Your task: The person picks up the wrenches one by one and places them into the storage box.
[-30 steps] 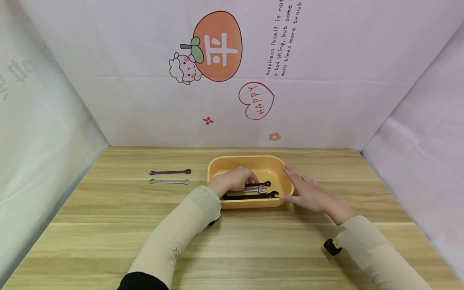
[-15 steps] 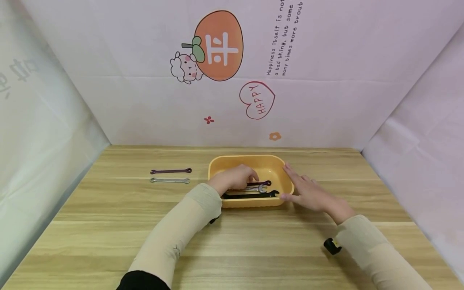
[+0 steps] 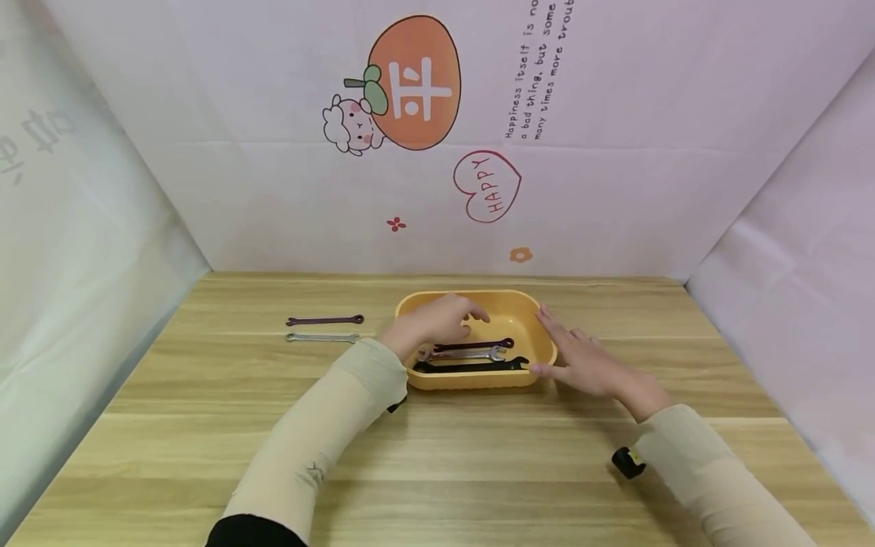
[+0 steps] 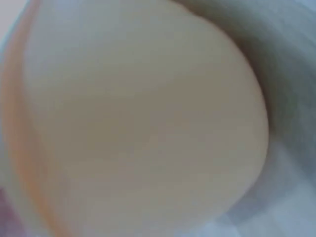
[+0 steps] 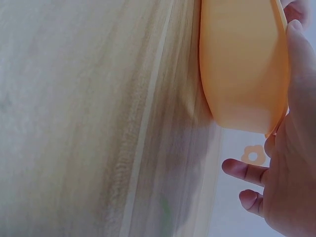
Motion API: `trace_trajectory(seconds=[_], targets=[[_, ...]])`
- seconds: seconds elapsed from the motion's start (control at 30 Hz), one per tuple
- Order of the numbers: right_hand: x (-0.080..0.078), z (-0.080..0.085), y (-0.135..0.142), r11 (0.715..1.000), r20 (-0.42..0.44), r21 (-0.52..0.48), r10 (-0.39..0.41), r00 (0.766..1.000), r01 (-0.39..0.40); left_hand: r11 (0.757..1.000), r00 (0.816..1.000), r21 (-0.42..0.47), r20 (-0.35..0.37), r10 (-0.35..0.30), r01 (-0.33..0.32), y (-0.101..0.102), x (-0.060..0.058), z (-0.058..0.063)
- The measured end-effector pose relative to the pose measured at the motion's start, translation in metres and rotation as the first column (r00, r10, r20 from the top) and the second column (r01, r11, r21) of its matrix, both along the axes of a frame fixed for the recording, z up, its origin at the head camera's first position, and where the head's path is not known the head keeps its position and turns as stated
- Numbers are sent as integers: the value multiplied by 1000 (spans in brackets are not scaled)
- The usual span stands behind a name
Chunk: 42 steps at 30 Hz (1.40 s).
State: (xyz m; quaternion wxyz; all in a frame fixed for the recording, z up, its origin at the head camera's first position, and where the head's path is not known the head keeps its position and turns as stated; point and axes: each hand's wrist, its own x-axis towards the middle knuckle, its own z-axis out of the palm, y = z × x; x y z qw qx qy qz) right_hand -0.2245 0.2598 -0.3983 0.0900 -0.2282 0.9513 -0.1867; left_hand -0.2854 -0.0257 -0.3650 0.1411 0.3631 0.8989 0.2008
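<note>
- Left grip has lifted away from the purple wrench, fingers loose, holding nothing.
- Purple, silver and black wrenches lie in the yellow tray.
- Right grip touches its rim, fingers extended.

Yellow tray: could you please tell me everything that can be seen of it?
The tray is orange-yellow and oblong, with rounded corners, a narrow rim and plastic-looking walls. It stands upright on the table, its long side running left to right, with three wrenches lying inside. The right hand touches its right end; the left hand is over it, contact unclear.
</note>
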Motion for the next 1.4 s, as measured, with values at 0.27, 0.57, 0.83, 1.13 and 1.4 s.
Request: trace_trajectory(seconds=[0.27,0.57,0.83,1.13,1.4], targets=[[-1,-1,3,1000,-7,-5,8,1000,-8,999,999,35,-35,-23,24,-13,2,11],[-1,-1,2,1000,-6,-6,12,1000,-12,994,997,101,-77,-25,32,-27,10,25],[-1,0,3,1000,-2,-12,9,1000,-9,987,995,160,-98,-7,23,-51,12,36],[-2,-2,-1,1000,9,-21,14,1000,-14,982,986,185,-168,6,25,-82,14,40],[-4,-2,-1,1000,0,-9,15,1000,-15,969,975,240,-195,109,-60,-118,14,35]])
